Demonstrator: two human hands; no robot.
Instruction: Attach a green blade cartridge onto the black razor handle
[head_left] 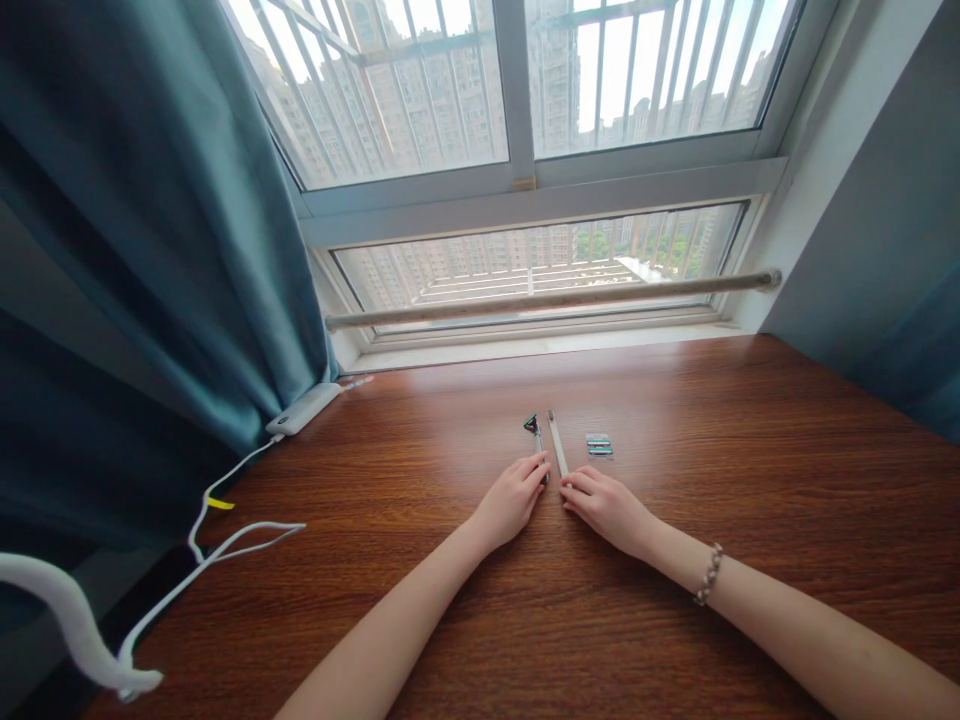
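On the brown wooden tabletop, my left hand is closed on the handle of a razor, whose dark green head points toward the window. My right hand pinches the lower end of a slim white toothbrush, its dark bristle end pointing away from me. Razor and toothbrush lie close side by side, a narrow gap between them. Just right of the toothbrush sits a small clear pack with green and silver razor cartridges, touched by neither hand.
A white power strip with a white cable lies along the table's left edge by the blue curtain. A curved white tube stands at lower left. Beyond the far edge, a metal rail crosses the window.
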